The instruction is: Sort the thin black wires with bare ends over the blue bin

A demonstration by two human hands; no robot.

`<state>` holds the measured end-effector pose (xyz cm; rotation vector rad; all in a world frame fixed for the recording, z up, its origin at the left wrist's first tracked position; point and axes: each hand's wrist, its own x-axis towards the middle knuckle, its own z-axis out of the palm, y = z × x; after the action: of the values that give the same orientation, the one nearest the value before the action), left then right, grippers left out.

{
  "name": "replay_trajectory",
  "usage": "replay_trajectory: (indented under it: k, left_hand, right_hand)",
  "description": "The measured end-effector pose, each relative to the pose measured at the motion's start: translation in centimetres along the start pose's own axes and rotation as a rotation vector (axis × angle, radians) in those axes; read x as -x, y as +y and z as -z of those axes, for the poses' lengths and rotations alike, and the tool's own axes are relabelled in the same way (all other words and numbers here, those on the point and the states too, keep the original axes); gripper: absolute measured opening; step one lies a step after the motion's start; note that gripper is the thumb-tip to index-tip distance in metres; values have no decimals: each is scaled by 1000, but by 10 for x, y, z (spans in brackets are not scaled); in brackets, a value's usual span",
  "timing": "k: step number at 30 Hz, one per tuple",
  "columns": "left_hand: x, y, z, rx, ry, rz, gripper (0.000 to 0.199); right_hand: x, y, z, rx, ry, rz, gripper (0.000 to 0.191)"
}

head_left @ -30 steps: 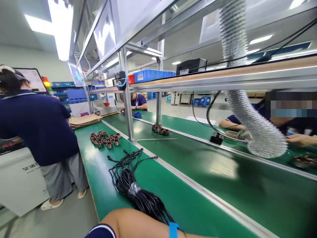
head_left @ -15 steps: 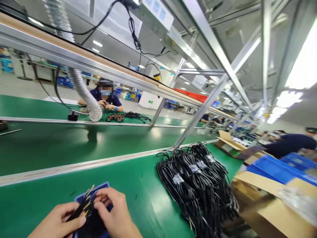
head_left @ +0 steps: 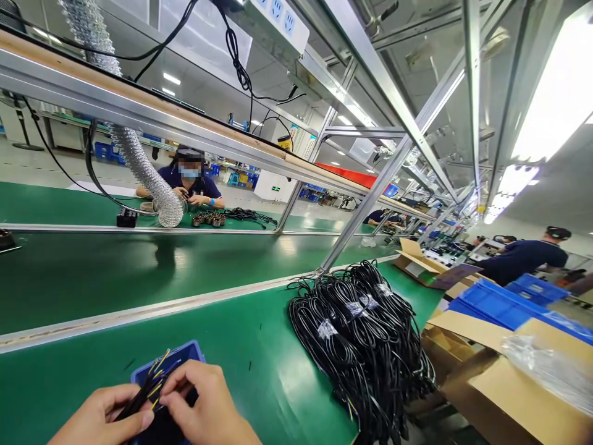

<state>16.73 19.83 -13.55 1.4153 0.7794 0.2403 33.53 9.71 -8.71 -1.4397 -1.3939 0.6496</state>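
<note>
Small blue tray on green table at the near edge, partly hidden under both hands, left hand and right hand pinching a bundle of thin black wires, long axis slanting up-right, yellow tips fanned away over the tray, heap of black cable coils to the right, open cardboard box beyond, clear plastic bag inside
</note>
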Motion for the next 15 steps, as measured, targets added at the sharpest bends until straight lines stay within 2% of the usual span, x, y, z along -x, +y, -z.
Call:
replay_trajectory:
  k: [4,7,11,15]
  left_hand:
    - [16,24,-19,-12,78,-68,44]
    - [21,36,-28,55,137,-36,34]
    - [18,37,-28,128,206,34,30]
    - [25,31,-28,106,163,-22,35]
  right_hand:
    - [5,6,5,-77,11,5,8]
    - [5,18,10,-132,43,-37,12]
    - [-3,33,11,-216,-40,-25,17]
    - [2,26,0,-174,23,25,9]
